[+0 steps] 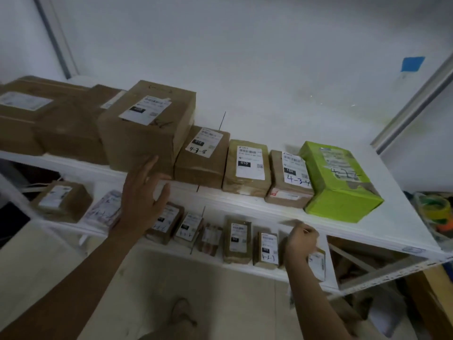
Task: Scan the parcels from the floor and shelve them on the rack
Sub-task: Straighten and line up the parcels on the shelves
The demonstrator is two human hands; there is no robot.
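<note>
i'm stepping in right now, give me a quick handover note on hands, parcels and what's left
Left hand: open, fingers spread, empty, at the front of the large brown cardboard box on the upper white rack shelf.
Right hand: closed at the lower shelf by a small brown labelled parcel; whether its grip holds anything is unclear.
Done: both shelves hold rows of labelled parcels, including a green box.
Left: floor parcels aren't clearly visible; check.

Brown cardboard parcels (147,126) with white labels lined along the upper shelf of a white rack (397,231), a green parcel (338,182) at the right end; smaller labelled parcels (237,239) upright on the shelf below.
</note>
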